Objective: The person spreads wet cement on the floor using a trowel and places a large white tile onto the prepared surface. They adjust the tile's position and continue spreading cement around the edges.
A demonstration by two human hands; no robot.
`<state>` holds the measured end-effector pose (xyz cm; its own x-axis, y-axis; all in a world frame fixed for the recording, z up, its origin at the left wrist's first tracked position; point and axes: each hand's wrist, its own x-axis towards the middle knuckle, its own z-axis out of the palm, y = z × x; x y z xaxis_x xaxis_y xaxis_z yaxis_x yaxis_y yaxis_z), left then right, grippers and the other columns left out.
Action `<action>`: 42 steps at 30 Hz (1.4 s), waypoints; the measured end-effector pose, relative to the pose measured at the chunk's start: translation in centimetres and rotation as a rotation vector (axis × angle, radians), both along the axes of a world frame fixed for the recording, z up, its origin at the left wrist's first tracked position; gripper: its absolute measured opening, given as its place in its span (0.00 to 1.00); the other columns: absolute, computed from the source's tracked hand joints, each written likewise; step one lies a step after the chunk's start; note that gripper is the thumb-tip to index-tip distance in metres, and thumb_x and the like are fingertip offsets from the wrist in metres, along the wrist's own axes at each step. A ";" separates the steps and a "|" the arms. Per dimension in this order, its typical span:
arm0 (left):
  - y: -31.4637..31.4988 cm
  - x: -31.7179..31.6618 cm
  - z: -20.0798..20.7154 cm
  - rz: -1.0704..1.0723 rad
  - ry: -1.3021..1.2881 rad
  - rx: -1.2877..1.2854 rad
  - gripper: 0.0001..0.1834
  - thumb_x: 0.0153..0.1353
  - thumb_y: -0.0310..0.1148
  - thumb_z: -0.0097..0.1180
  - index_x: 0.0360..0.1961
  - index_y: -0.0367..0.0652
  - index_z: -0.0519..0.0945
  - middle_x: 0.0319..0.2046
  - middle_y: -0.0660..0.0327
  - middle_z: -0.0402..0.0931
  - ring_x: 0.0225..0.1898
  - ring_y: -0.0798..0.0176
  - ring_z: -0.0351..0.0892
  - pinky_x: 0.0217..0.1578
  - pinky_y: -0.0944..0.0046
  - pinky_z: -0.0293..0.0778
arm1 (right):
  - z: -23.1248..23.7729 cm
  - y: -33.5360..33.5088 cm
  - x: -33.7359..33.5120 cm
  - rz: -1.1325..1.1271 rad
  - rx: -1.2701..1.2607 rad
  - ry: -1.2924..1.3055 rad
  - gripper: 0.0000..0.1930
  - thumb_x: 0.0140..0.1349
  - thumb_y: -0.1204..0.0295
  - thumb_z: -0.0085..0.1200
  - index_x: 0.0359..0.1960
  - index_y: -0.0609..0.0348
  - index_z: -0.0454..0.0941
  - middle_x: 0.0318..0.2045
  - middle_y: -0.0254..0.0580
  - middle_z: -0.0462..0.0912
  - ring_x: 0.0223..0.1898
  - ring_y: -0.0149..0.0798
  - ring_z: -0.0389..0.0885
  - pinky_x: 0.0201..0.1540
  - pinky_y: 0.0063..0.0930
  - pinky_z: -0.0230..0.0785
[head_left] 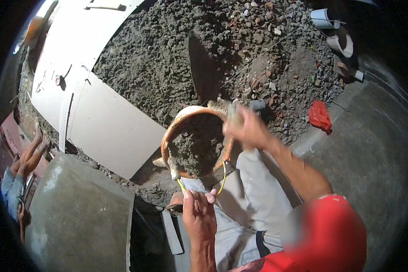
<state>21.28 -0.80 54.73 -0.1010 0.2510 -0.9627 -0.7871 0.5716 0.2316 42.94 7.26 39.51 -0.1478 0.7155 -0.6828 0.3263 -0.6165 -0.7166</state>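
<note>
An orange, round-rimmed bucket (pixel 167 136) filled with wet grey mortar (pixel 197 145) stands between my legs. My left hand (pixel 199 211) is closed on a yellow cord (pixel 222 179) at the bucket's near side. A pale, lumpy wrapping (pixel 173 167) sits on the left part of the rim. Over the bucket's right rim, my right hand (pixel 247 126) is blurred by motion, its fingers curled around something pale that I cannot make out. Beside it, a tan piece with small holes (pixel 217 105) lies against the far rim.
Beyond the bucket spreads a heap of wet mortar (pixel 145 59), with a dark, flat blade shape (pixel 199 68). Rubble (pixel 276 59) lies to its right. White boards (pixel 113 127) cover the left. A red plastic bag (pixel 320 117) and white bucket (pixel 324 18) are at right. Another person's legs (pixel 29 152) show far left.
</note>
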 end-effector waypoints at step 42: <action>4.8 -7.1 -27.5 0.278 -0.128 0.351 0.35 0.66 0.62 0.39 0.57 0.44 0.78 0.54 0.57 0.80 0.57 0.52 0.76 0.55 0.44 0.73 | -1.9 15.2 -3.5 0.020 0.177 0.073 0.12 0.62 0.65 0.63 0.34 0.57 0.72 0.24 0.33 0.77 0.24 0.28 0.76 0.30 0.27 0.72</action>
<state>14.16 4.00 27.28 -0.0968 0.5442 -0.8334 -0.9342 0.2391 0.2647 39.45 22.42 37.60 -0.2078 0.8200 -0.5333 0.2802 -0.4724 -0.8356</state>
